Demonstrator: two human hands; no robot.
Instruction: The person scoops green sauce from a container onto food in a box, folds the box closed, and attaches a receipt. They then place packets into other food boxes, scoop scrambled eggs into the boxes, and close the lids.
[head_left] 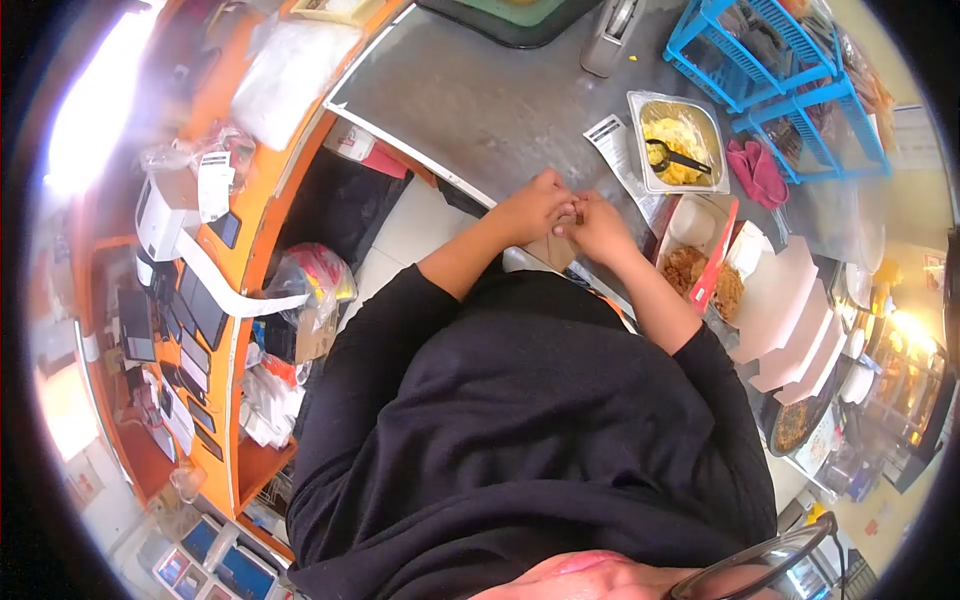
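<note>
In front of my torso, at the edge of the grey metal counter (470, 110), my two hands meet. My left hand (540, 208) has its fingers curled in and pressed together. The fingers of my right hand (598, 230) are bent against those of the left. Anything between the fingertips is too small or hidden to make out. Close beyond the right hand lies a printed paper slip (618, 160). A metal pan (636, 120) holds yellow food and a black spoon (680, 157). Beside my right forearm stands an open red-edged takeaway box (712, 270) with brown food.
A pink cloth (757, 172) lies by the pan, below a blue plastic rack (760, 60). White folded cartons (790, 320) stack up at right. Along the left runs an orange counter (245, 285) with a receipt printer (165, 215) and several phones. A grey dispenser (612, 35) stands at the back.
</note>
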